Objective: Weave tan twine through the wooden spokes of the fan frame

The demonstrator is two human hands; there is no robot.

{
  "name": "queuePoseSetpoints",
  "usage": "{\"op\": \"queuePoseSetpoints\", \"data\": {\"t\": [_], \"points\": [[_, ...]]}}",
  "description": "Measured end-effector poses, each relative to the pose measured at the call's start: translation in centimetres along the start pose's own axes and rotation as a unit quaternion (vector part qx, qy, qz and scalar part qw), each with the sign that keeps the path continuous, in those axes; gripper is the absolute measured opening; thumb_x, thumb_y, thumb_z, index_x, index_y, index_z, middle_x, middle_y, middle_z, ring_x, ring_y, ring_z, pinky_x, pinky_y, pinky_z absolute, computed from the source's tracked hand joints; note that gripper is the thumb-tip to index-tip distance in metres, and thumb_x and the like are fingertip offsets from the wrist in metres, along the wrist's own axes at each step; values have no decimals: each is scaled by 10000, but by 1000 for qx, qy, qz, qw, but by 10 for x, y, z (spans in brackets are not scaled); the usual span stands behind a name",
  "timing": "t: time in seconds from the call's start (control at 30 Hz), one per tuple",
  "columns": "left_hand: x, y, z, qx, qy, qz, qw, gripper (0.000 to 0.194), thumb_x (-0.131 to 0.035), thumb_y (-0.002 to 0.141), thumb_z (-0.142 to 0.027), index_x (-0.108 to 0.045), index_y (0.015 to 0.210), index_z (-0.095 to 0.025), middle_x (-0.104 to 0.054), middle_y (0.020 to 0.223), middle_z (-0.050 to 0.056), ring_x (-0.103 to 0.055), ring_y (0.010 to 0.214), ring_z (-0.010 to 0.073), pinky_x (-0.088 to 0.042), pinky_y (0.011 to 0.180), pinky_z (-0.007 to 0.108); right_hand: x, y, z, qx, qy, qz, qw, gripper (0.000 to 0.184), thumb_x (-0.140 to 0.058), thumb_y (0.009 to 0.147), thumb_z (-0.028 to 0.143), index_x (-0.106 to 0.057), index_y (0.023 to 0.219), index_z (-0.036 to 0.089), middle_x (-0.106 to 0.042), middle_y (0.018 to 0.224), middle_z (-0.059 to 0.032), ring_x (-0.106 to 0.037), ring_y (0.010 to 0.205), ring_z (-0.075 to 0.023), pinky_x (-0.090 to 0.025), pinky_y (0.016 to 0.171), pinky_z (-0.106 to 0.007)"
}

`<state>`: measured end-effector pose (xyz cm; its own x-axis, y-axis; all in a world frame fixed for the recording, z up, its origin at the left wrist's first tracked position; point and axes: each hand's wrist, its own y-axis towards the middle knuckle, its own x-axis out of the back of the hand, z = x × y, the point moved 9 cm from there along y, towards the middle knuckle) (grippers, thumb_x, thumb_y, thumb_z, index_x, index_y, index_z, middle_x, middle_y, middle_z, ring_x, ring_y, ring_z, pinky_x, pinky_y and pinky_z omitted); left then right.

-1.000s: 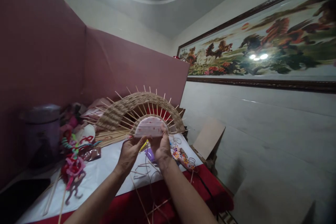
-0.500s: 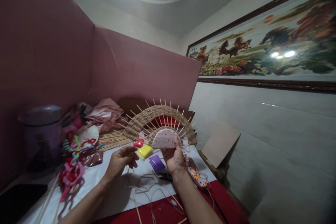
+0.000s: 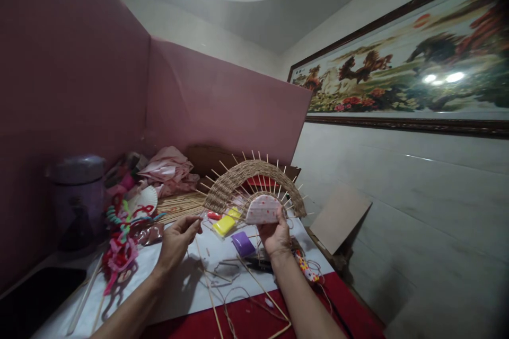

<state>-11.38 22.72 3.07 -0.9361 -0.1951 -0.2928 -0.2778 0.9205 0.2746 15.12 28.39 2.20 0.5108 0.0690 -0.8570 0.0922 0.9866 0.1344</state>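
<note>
A half-round woven fan (image 3: 234, 176) stands up over the table, with a brown twine band on thin sticks that radiate from a pale, red-specked half-disc (image 3: 263, 210). My right hand (image 3: 276, 235) is closed on the fan's lower edge, with the thumb over the half-disc. Left of the fan is my left hand (image 3: 178, 238), apart from its woven band. Its thumb and fingertips are pinched together; anything between them is too thin to make out. Between the hands lie a yellow packet (image 3: 224, 226) and a purple packet (image 3: 243, 244) on white paper (image 3: 170, 296).
Colourful pipe cleaners (image 3: 119, 249) and a lidded container (image 3: 79, 201) stand at the left. Behind lie thin sticks (image 3: 178, 207) and crumpled pink cloth (image 3: 169, 169). Loose twine (image 3: 226, 302) and bent sticks (image 3: 262, 288) cross the front. A cardboard sheet (image 3: 340, 217) leans right.
The camera view has shifted slightly, moving the scene to the right. My left hand has moved left and away from the fan. The right hand still holds the fan upright.
</note>
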Motion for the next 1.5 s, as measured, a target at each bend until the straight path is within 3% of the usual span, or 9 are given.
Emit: {"op": "queuePoseSetpoints", "data": {"t": [0.23, 0.37, 0.47, 0.77, 0.93, 1.1, 1.27, 1.37, 1.5], "points": [[0, -3, -15, -21, 0, -4, 1000, 266, -716, 599, -350, -672, 752, -136, -503, 412, -33, -368, 383, 58, -223, 367, 172, 10, 5, 2, -1, 2, -10, 1000, 277, -615, 720, 437, -626, 911, 238, -712, 790, 5, -657, 707, -172, -510, 637, -330], [-1, -4, -19, -8, -56, 6, 998, 191, -729, 576, -270, -628, 681, -146, -624, 565, 14, -459, 461, 71, -314, 433, 175, 13, 5, 4, 3, -5, -27, 1000, 286, -594, 731, 447, -619, 919, 233, -712, 763, 7, -653, 678, -169, -508, 632, -321], [1, -5, -22, 7, -85, -1, 996, 206, -738, 543, -230, -622, 693, -153, -611, 576, -2, -500, 527, 82, -347, 492, 177, 14, 5, 6, 6, -13, -34, 999, 299, -590, 723, 472, -610, 906, 237, -708, 748, 11, -650, 658, -166, -503, 590, -303], [-5, 1, -21, 3, -10, 44, 999, 307, -707, 612, -392, -634, 720, -114, -376, 421, -79, -249, 395, 31, -131, 402, 187, 14, 7, 11, 24, -6, -41, 999, 303, -598, 704, 467, -611, 898, 236, -709, 763, 16, -655, 681, -167, -507, 614, -303], [-16, 4, -7, 44, 13, 115, 992, 367, -703, 592, -454, -509, 610, -143, -468, 445, -52, -266, 371, 29, -141, 397, 184, 15, 9, 12, 27, -31, -41, 998, 318, -579, 700, 500, -614, 874, 237, -706, 748, 9, -655, 685, -175, -504, 622, -315], [-17, 2, -10, 38, -3, 113, 993, 372, -680, 622, -460, -462, 634, -159, -439, 461, -75, -231, 371, 22, -115, 389, 175, 16, 9, 17, 42, -37, -42, 998, 335, -558, 718, 515, -614, 882, 228, -703, 741, 9, -651, 685, -177, -502, 678, -347], [-19, -4, -20, 31, 39, 109, 993, 366, -666, 631, -472, -590, 729, -127, -263, 408, -117, -151, 371, 25, -62, 380, 187, 19, 12, 19, 48, -51, -38, 997, 369, -552, 717, 524, -614, 902, 211, -701, 761, -9, -647, 703, -185, -492, 651, -334], [-17, -5, -26, 7, 68, 92, 993, 367, -688, 614, -446, -650, 762, -112, -309, 407, -101, -183, 380, 28, -93, 377, 188, 23, 16, 20, 49, -50, -41, 997, 377, -540, 717, 534, -614, 882, 203, -699, 758, -15, -645, 699, -192, -492, 644, -342], [-12, -4, -36, -66, 108, 50, 991, 328, -696, 591, -423, -682, 715, -119, -531, 488, -21, -381, 445, 67, -262, 412, 193, 26, 19, 31, 89, -49, -40, 994, 323, -558, 722, 498, -613, 867, 216, -693, 746, 11, -637, 687, -176, -494, 646, -328]]}}
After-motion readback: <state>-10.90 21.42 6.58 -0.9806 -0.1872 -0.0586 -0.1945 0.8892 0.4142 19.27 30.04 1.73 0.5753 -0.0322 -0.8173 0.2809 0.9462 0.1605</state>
